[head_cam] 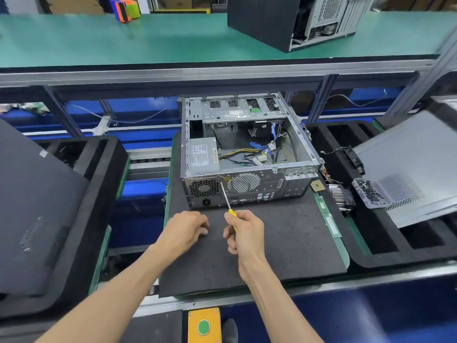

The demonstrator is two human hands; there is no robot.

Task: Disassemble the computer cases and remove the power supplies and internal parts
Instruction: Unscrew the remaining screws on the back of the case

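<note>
An open desktop computer case (244,149) of bare grey metal lies on its side on a dark foam mat (272,243), its side cover off and its perforated rear panel facing the viewer. Inside, at the near left corner, sits a silver power supply (203,154) with a printed label. Loose yellow, black and blue cables (257,153) sprawl across the case floor. An empty drive cage (243,108) spans the far end.
</note>
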